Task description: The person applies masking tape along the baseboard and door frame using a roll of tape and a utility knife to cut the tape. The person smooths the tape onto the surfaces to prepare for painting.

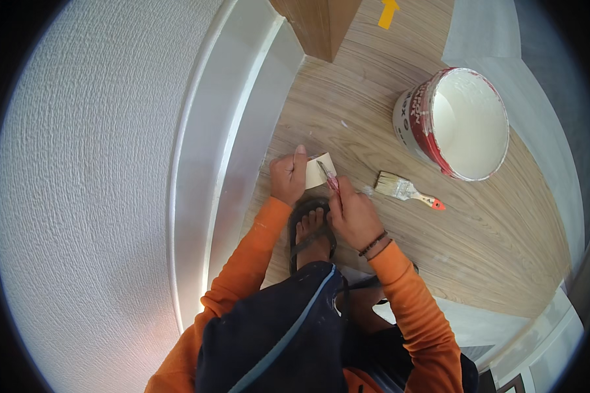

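Note:
My left hand (289, 175) grips a wide cream-coloured piece (318, 173) that looks like a roll of masking tape; its far side is hidden behind my fingers. Held in my right hand (355, 212) is a narrow utility knife (332, 180) with a reddish handle. The knife's pointed metal tip lies over the cream surface; whether it cuts in, I cannot tell. Both hands are just in front of my sandalled foot (312, 231). To the right of them, a flat paintbrush (407, 189) with a red-tipped handle lies on the wood-grain floor (364, 108).
A red-and-white paint bucket (418, 125), white inside, stands at the upper right. White skirting (246, 98) runs below the textured wall (98, 162) on my left. A brown wooden post (319, 29) rises ahead, with a yellow arrow (388, 14) on the floor beyond it.

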